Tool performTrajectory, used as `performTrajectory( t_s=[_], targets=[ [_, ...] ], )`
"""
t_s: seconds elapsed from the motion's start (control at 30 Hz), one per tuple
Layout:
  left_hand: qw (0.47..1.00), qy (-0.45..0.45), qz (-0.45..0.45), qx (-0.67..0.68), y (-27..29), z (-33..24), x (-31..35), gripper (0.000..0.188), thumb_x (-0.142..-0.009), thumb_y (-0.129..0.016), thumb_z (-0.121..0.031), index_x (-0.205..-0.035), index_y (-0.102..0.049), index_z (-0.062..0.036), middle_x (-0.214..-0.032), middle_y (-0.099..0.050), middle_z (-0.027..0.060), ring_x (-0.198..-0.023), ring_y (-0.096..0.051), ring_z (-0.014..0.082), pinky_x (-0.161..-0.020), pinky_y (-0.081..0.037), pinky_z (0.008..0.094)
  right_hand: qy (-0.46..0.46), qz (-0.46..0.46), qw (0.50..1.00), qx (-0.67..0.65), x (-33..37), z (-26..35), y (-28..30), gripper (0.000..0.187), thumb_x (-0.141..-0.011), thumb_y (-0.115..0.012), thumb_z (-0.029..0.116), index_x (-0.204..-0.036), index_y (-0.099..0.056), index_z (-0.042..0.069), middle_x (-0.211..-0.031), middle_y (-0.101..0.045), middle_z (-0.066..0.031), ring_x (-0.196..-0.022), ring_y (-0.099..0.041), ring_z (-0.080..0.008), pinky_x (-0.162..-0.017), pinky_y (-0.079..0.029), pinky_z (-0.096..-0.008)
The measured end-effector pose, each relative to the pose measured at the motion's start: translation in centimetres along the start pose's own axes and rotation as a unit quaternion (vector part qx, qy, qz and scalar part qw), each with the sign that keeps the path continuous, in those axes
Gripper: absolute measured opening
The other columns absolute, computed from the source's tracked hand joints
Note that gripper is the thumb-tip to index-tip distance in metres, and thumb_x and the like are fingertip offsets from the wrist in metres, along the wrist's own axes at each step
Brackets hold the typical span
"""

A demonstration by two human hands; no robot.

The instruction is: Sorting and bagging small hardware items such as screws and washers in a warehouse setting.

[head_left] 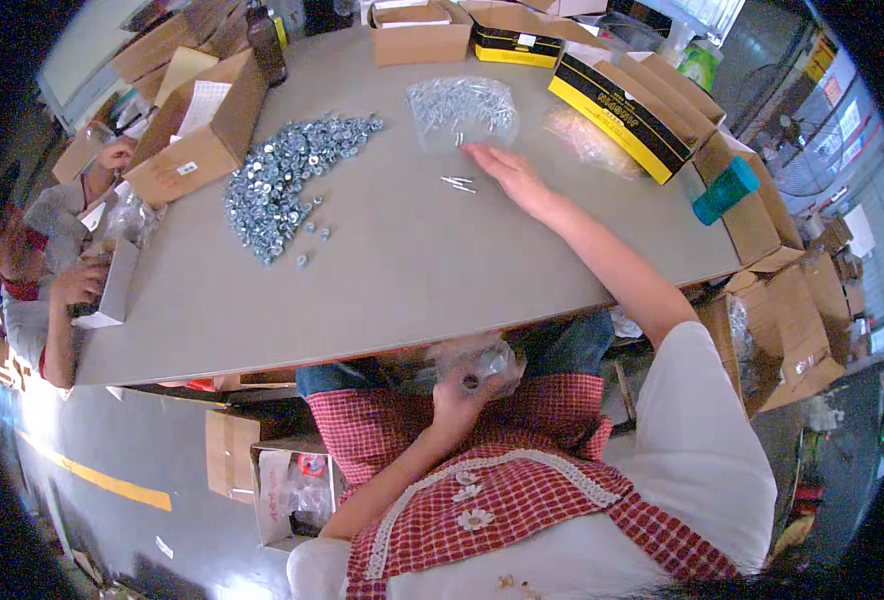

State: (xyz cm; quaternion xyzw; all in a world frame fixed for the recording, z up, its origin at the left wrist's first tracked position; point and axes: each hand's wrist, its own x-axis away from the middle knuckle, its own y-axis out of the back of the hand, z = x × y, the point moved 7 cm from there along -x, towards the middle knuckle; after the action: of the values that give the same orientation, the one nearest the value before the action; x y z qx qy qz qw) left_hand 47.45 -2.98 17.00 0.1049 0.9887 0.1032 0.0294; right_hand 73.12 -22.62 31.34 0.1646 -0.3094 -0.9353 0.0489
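Note:
Over my lap, below the table edge, my left hand (454,402) is closed on a clear plastic bag (500,362). A small dark round piece (470,381) shows at that hand; its kind is hard to make out. My right hand (510,178) stretches over the table with its fingers extended, the tips just below a clear bag of silver screws (462,105). One or two loose screws (459,139) lie by those fingertips. Several more loose screws (458,184) rest on the table left of my right hand. Farther left spreads a large heap of metal nuts (287,180).
Black-and-yellow boxes (622,115) and an open carton (420,42) line the far side. A teal cylinder (726,190) leans on a carton at right. At left, another person's hand (80,282) is by a white box (112,290), near a brown carton (197,135).

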Motion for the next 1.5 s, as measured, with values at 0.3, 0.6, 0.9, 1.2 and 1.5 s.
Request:
performTrajectory(
  t_s=[0.3, 0.6, 0.9, 1.2, 1.5],
  targets=[
    [1.0, -0.015, -0.016, -0.021, -0.1, -0.3, 0.2, 0.038, -0.079, -0.081, -0.032, -0.1, -0.066, -0.004, -0.098, -0.07, 0.0138, -0.088, -0.068, 0.0266, -0.078, -0.054, 0.0384, 0.097, -0.013, 0.992, 0.084, -0.5, 0.8, -0.9, 0.049, -0.104, -0.04, 0.042, -0.135, -0.056, 0.007, -0.146, -0.047, -0.0166, -0.133, -0.046, -0.0289, -0.112, -0.034, -0.0373],
    [0.999, -0.023, -0.011, -0.028, -0.2, 0.5, 0.3, 0.039, -0.082, -0.078, -0.036, -0.1, -0.066, -0.0041, -0.097, -0.07, 0.0155, -0.087, -0.068, 0.0279, -0.078, -0.054, 0.0389, 0.171, 0.012, 0.943, 0.286, 1.5, 3.6, -2.2, 0.054, -0.102, -0.041, 0.039, -0.132, -0.051, -0.005, -0.143, -0.045, -0.0242, -0.135, -0.04, -0.0387, -0.116, -0.026, -0.0479],
    [0.999, -0.009, -0.021, -0.026, -0.5, 0.5, 0.2, 0.038, -0.078, -0.081, -0.032, -0.099, -0.067, -0.0041, -0.09, -0.071, 0.0134, -0.08, -0.068, 0.025, -0.073, -0.054, 0.038, 0.168, -0.036, 0.927, 0.334, 1.1, 2.8, -1.3, 0.058, -0.101, -0.041, 0.043, -0.137, -0.047, -0.003, -0.145, -0.045, -0.0221, -0.138, -0.037, -0.0359, -0.116, -0.022, -0.0521],
    [0.999, -0.016, -0.022, -0.038, -0.2, 0.1, 0.5, 0.038, -0.082, -0.078, -0.037, -0.099, -0.066, -0.0051, -0.092, -0.07, 0.0165, -0.081, -0.069, 0.0289, -0.074, -0.055, 0.0392, 0.155, 0.043, 0.933, 0.322, 0.6, 1.7, -1.6, 0.059, -0.102, -0.041, 0.044, -0.14, -0.045, -0.001, -0.147, -0.044, -0.0201, -0.141, -0.035, -0.032, -0.119, -0.016, -0.0519],
    [0.999, -0.028, -0.017, -0.042, 0.1, -0.7, 0.3, 0.042, -0.082, -0.078, -0.037, -0.104, -0.063, -0.0054, -0.095, -0.07, 0.017, -0.084, -0.07, 0.0311, -0.075, -0.055, 0.04, 0.045, -0.009, 0.998, 0.047, 1.5, 1.7, -0.5, 0.046, -0.104, -0.042, 0.038, -0.126, -0.061, 0.002, -0.128, -0.062, -0.0137, -0.124, -0.054, -0.027, -0.111, -0.033, -0.0364]
  ],
)
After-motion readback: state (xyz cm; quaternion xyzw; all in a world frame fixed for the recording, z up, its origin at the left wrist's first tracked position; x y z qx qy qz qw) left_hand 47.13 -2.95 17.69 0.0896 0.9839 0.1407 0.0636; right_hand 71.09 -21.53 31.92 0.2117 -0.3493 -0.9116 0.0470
